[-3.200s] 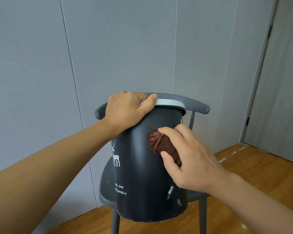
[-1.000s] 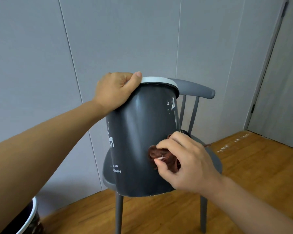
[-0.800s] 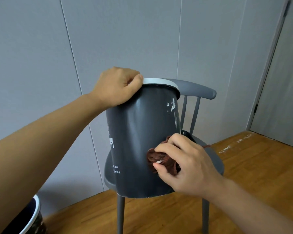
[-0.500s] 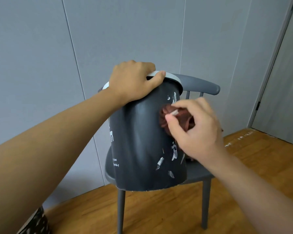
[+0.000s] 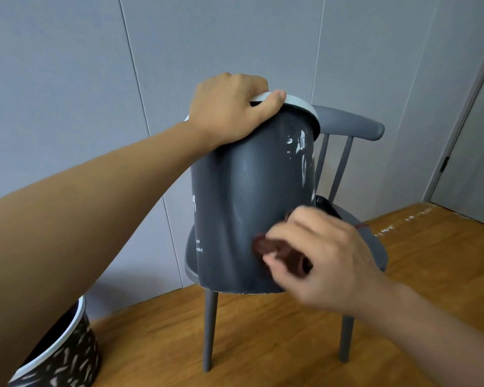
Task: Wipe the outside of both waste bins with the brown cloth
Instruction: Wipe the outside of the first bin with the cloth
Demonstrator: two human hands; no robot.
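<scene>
Two waste bins are in view, and we take them left to right. At the lower left the patterned bin, dark with pale flecks and a white rim, stands on the wooden floor; what we see of its inside is dark, and we cannot tell whether it holds anything.

Our left hand has its grip curled over the white rim of the grey bin, thumb hooked on the edge, holding it tilted in front of the grey chair; whether its base rests on the seat we cannot tell. Its mouth faces away from us, so its contents are hidden. White smears mark its upper right side.

To the right, our right hand pinches the bunched brown cloth between fingers and thumb and presses it against the lower wall of the grey bin.

We judge this bin light and fairly stiff, since one hand carries it by the rim, and its smooth wall looks slippery, so the rim is the sound place to hold. The cloth is soft and wads easily. The patterned bin looks not yet wiped.
</scene>
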